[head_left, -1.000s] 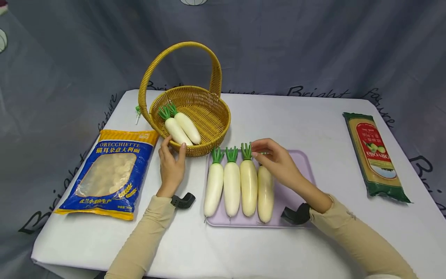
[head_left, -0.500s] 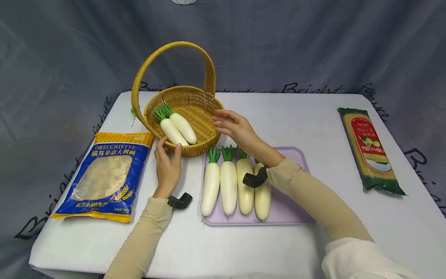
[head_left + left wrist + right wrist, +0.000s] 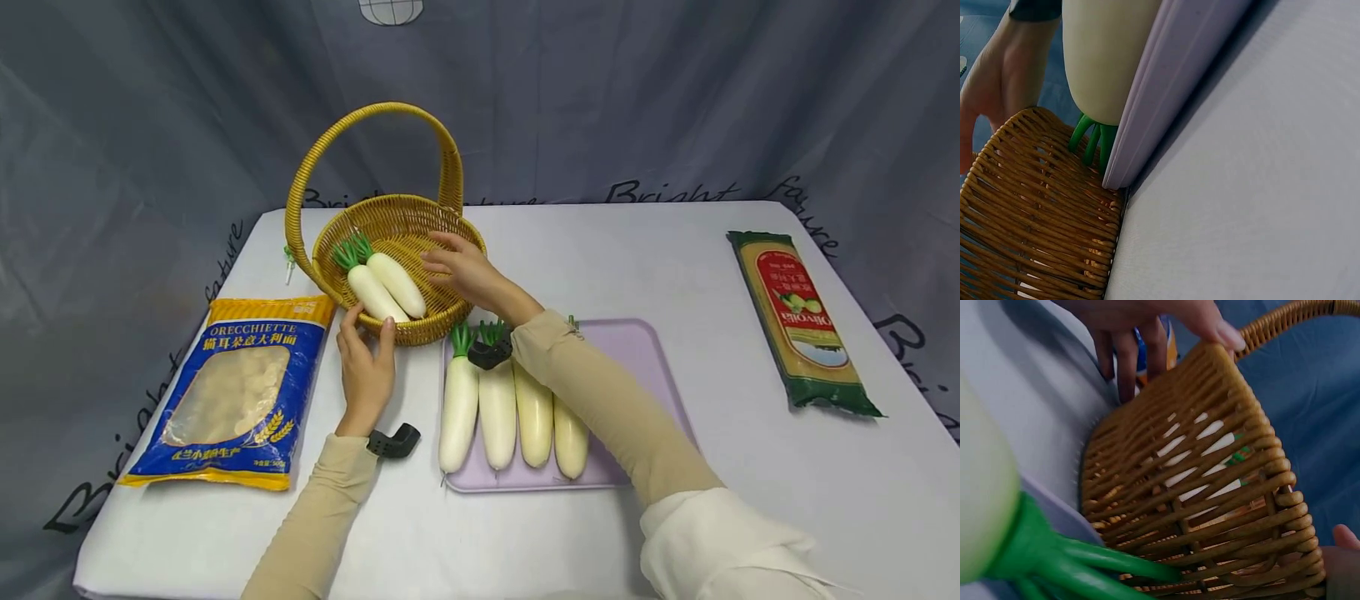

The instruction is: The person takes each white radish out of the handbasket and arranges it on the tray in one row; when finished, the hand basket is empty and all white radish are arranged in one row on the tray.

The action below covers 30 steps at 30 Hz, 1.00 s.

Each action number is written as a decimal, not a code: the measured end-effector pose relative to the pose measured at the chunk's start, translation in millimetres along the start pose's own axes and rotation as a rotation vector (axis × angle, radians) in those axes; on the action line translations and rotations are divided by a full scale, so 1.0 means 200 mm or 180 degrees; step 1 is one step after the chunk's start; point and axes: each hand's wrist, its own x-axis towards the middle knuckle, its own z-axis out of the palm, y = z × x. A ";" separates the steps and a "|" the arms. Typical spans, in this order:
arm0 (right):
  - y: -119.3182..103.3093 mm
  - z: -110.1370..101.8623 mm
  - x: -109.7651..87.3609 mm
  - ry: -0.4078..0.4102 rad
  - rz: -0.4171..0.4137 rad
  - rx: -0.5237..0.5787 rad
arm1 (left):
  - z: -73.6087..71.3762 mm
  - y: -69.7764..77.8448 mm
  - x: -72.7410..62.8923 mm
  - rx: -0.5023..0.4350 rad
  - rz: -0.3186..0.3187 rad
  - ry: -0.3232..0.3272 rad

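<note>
The white counter (image 3: 450, 537) has a blue and yellow bag (image 3: 228, 392) on the left, a tiny green-and-white thing (image 3: 289, 268) far left, a green and gold packet (image 3: 806, 321) on the right, and a gray cloth (image 3: 637, 100) hanging behind.

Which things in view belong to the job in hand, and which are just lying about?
Likely in the job:
wicker basket, touched by the left hand
right hand, by its rim
two daikon radishes inside
four daikon radishes on the tray
lilac tray

Apparently just lying about:
orecchiette bag
Olivoilà packet
small green-and-white item, too small to identify
</note>
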 end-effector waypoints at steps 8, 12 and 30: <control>0.04 0.03 0.02 0.0283 0.0411 -0.0743 | 0.02 -0.01 -0.06 0.0056 -0.0130 -0.0165; 0.04 0.08 0.07 0.0175 0.0517 -0.1204 | 0.00 -0.02 -0.05 0.0048 -0.0096 -0.0066; 0.06 0.12 0.13 0.0081 0.1022 -0.1622 | -0.01 -0.01 -0.02 0.0096 -0.0035 -0.0034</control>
